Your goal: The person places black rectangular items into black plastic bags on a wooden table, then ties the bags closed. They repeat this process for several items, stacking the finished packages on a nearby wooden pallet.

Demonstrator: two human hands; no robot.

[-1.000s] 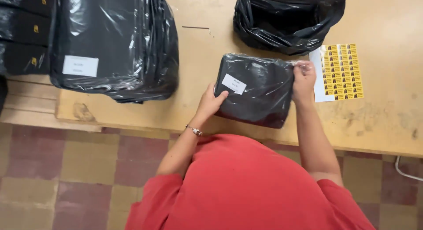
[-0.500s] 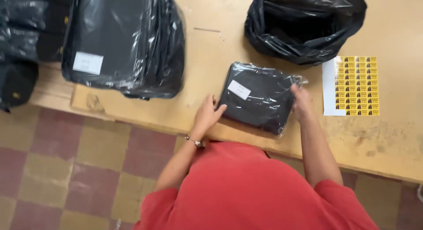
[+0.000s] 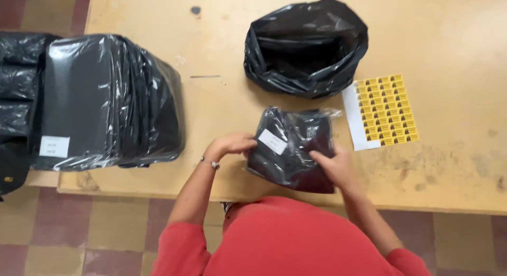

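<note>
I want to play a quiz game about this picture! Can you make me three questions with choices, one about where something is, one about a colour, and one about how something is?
1. Where does the sheet of stickers lie?
A. on the floor
B. on the wooden table, right of the small clear-wrapped black packet
C. inside the bag

2. What colour are the stickers?
A. yellow
B. blue
C. pink

3. How is the crinkly black plastic bag?
A. tied shut
B. folded flat
C. open at the top

Answers: 1 B, it lies on the tabletop beside the packet. 2 A, rows of yellow show. 3 C, its mouth gapes wide.
</note>
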